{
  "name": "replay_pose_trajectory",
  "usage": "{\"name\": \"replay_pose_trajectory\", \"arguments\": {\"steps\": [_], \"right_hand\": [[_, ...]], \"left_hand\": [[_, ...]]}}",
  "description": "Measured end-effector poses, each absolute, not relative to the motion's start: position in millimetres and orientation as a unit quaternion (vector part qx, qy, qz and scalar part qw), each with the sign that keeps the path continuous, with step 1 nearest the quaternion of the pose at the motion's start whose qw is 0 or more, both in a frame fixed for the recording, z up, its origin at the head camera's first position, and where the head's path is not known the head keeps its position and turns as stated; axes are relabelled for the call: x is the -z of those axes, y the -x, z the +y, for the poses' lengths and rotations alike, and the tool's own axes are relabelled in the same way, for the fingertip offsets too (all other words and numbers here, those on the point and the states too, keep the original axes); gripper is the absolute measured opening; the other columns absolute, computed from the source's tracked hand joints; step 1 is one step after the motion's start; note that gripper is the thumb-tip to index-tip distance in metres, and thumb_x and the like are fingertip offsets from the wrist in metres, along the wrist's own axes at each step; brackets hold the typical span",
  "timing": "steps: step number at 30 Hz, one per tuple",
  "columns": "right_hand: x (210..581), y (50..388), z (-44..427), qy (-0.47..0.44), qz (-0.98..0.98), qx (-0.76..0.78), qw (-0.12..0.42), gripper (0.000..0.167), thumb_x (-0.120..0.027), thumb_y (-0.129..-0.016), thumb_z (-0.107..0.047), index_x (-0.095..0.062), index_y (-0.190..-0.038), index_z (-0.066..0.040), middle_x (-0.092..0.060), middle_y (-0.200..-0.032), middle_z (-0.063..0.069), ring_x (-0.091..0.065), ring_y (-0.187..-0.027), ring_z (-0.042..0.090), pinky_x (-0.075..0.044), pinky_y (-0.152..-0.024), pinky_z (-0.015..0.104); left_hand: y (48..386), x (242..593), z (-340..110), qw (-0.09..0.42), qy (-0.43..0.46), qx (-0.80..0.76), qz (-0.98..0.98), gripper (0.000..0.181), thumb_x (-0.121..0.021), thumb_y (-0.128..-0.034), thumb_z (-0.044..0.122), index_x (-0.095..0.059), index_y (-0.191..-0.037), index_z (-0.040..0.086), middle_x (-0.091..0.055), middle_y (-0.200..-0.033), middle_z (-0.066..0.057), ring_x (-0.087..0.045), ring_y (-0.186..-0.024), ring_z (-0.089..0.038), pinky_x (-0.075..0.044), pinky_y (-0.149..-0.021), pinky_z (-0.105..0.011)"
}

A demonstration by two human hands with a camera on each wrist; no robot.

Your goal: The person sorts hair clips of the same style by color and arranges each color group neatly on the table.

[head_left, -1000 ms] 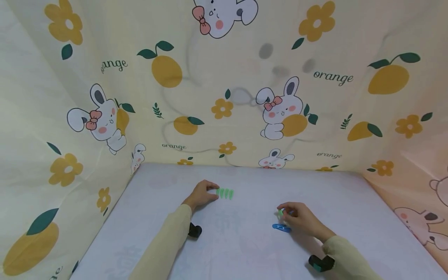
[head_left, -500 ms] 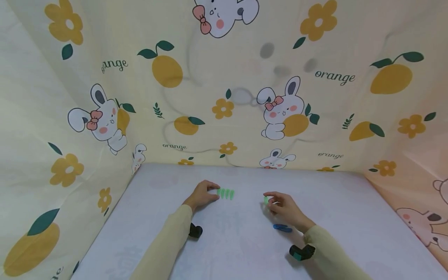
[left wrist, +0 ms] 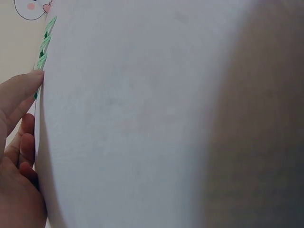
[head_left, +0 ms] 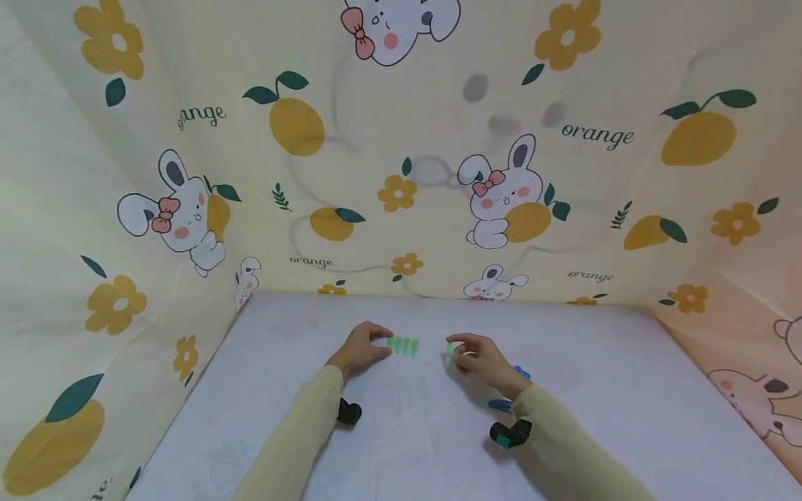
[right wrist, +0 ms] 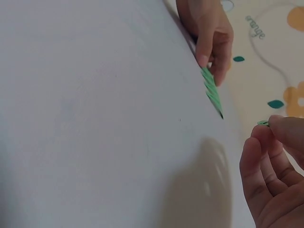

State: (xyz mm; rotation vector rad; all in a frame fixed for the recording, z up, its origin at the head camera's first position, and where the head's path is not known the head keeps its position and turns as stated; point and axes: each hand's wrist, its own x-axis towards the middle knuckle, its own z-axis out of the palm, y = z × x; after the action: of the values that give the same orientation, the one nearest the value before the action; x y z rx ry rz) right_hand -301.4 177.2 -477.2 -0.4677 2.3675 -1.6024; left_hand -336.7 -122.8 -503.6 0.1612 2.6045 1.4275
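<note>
Cream backdrop [head_left: 351, 42] with rabbits, flowers and fruit fills the top of the head view, white tabletop [head_left: 388, 452] below it. Compared with a second ago, the right hand [head_left: 481, 358] has swung in from lower right toward the middle, bringing one green clip [head_left: 450, 348] along. That move leaves the blue clip [head_left: 500, 405] partly behind the sleeve [head_left: 564, 438], with another blue piece [head_left: 521, 373] poking out above the wrist. Left hand [head_left: 360, 346] and the row of green clips [head_left: 398, 346] at centre haven't really budged. Only writing I can read is "orange" [head_left: 598, 135], repeated across the backdrop, one at upper left partly swallowed by a fold. Grip-wise, the right hand pinches its clip at the fingertips, near the row's right end but apart from it, and the left has thumb and finger on the row's leftmost clip.

Left wrist view: row runs along the upper left edge, thumb right at its lower end. Blurry brown shape [left wrist: 261, 133] on the right, can't tell what it is.

Right wrist view: tiny "orange" again at upper right, left hand at top holding the row's upper end, and the held clip just peeks out between thumb and finger at right, mostly hidden
</note>
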Motion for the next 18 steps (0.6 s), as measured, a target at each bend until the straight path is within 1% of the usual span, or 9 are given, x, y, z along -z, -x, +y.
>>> {"name": "replay_pose_trajectory", "arguments": {"steps": [8,12,18], "right_hand": [[478.0,307.3,160.4,0.126,0.821,0.539,0.139,0.042,-0.062,-0.097,-0.003,-0.055,-0.138,0.001,-0.064,-0.095,0.008,-0.060,-0.079,0.015,-0.055,-0.070,0.024],[476.6,310.8,154.3,0.117,0.821,0.540,0.145,0.043,-0.061,-0.096,-0.003,-0.055,-0.138,0.001,-0.064,-0.094,0.007,-0.060,-0.078,0.014,-0.053,-0.069,0.023],[480.4,318.4,147.9,0.116,0.818,0.545,0.141,0.042,-0.062,-0.093,0.002,-0.056,-0.135,0.005,-0.064,-0.090,0.007,-0.059,-0.075,0.012,-0.053,-0.068,0.022]], "left_hand": [[337.6,504.4,-123.3,0.086,-0.053,-0.474,0.875,0.033,-0.079,-0.0868,0.014,-0.071,-0.119,0.016,-0.059,-0.132,-0.008,-0.052,-0.129,-0.030,-0.037,-0.116,-0.050],[338.0,502.8,-123.2,0.082,-0.061,-0.469,0.877,0.033,-0.079,-0.0864,0.014,-0.071,-0.119,0.014,-0.059,-0.131,-0.009,-0.052,-0.128,-0.030,-0.038,-0.115,-0.051],[338.2,502.8,-122.7,0.082,-0.059,-0.465,0.879,0.034,-0.079,-0.0862,0.014,-0.071,-0.120,0.015,-0.058,-0.132,-0.010,-0.052,-0.129,-0.031,-0.038,-0.115,-0.051]]}}
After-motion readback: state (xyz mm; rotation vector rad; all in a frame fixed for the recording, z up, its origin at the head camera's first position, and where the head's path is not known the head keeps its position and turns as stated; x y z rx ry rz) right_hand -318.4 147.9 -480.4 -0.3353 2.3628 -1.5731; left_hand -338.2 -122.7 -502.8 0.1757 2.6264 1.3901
